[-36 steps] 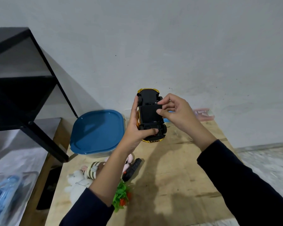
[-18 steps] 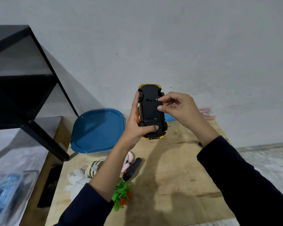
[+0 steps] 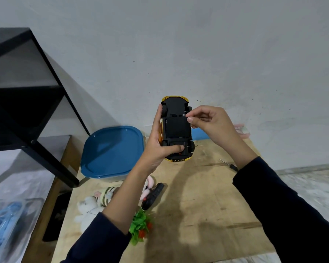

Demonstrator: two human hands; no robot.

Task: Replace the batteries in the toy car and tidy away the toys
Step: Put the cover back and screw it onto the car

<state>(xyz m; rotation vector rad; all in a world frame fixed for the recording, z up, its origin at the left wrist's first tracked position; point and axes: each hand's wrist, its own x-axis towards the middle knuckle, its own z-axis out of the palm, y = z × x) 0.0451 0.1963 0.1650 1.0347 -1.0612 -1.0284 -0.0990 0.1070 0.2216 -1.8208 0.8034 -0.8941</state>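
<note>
I hold a yellow toy car point(image 3: 177, 128) upside down above the wooden table point(image 3: 198, 215), its black underside facing me. My left hand point(image 3: 156, 149) grips it from the left, thumb across the rear end near the bottom wheels. My right hand point(image 3: 213, 124) comes in from the right, its fingers curled. Its thumb and forefinger pinch at the upper right edge of the flat battery cover, beside a small round hole. Whether something small sits between those fingertips I cannot see.
A blue-lidded container point(image 3: 110, 152) stands at the table's back left. Plush toys point(image 3: 91, 205), a black oblong object point(image 3: 153, 194) and a green plastic plant point(image 3: 139, 226) lie under my left forearm. A screwdriver point(image 3: 230, 165) lies right, a black shelf frame point(image 3: 46, 130) left.
My right fingers slid from the middle of the cover up to its upper right corner. The car tipped slightly more upright in my left hand.
</note>
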